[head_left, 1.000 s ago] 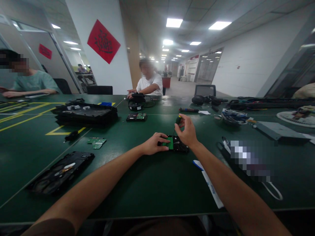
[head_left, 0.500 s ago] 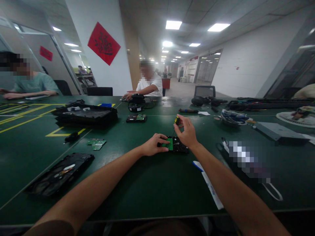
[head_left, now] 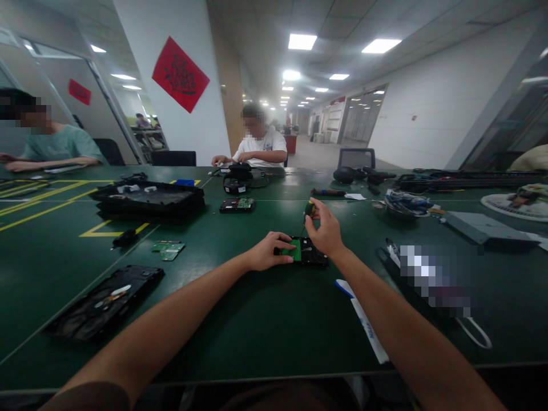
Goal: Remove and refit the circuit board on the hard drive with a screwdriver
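Note:
A black hard drive (head_left: pixel 315 253) with a green circuit board (head_left: pixel 295 249) on its upper face lies flat on the table before me. My left hand (head_left: pixel 269 252) grips its left end, fingers over the board and thumb along the near edge. Above the drive, my right hand (head_left: pixel 327 229) is closed around a screwdriver (head_left: pixel 309 210) with a dark green and yellow handle. Its thin shaft points down, nearly upright, to the drive by the board's far right corner. I cannot make out the tip's contact point.
Another hard drive (head_left: pixel 237 205) sits farther back. On the left are a loose circuit board (head_left: pixel 168 250), a black plastic casing (head_left: pixel 106 301) and stacked black trays (head_left: pixel 148 200). A white-and-blue strip (head_left: pixel 369 331) and a grey metal box (head_left: pixel 488 229) lie right. A person (head_left: pixel 261 145) sits opposite.
The screwdriver handle has turned in my right hand, showing more dark green and less yellow. My left hand stays on the drive. The person opposite has shifted their arms and head.

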Demonstrator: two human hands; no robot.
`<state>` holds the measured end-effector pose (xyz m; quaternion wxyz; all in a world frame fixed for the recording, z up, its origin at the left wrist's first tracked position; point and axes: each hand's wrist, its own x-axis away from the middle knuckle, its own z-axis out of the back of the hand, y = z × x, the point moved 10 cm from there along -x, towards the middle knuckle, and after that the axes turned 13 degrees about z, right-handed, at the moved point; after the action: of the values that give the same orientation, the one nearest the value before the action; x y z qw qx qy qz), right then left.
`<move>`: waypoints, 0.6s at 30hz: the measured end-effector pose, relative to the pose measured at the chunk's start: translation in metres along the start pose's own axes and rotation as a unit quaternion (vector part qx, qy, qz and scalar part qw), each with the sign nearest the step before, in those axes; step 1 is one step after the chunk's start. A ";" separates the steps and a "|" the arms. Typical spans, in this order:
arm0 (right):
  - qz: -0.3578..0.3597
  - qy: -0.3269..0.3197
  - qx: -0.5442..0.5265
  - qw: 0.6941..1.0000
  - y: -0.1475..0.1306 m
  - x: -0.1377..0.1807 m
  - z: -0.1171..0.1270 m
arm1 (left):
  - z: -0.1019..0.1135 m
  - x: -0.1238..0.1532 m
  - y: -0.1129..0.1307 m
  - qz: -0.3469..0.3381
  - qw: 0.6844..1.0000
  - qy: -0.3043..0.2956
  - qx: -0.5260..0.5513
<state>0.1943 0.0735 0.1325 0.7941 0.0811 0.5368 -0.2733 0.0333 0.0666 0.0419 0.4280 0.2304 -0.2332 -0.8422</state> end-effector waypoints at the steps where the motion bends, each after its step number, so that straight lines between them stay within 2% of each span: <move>1: 0.000 0.000 0.000 1.000 0.000 0.000 0.000 | 0.000 0.000 0.000 0.000 1.000 0.001 -0.001; 18: 0.006 0.004 -0.014 1.000 -0.001 0.000 -0.001 | 0.004 0.001 0.007 -0.001 1.000 0.006 0.002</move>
<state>0.1933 0.0729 0.1321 0.7946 0.0740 0.5434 -0.2604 0.0347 0.0625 0.0486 0.4282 0.2366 -0.2319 -0.8408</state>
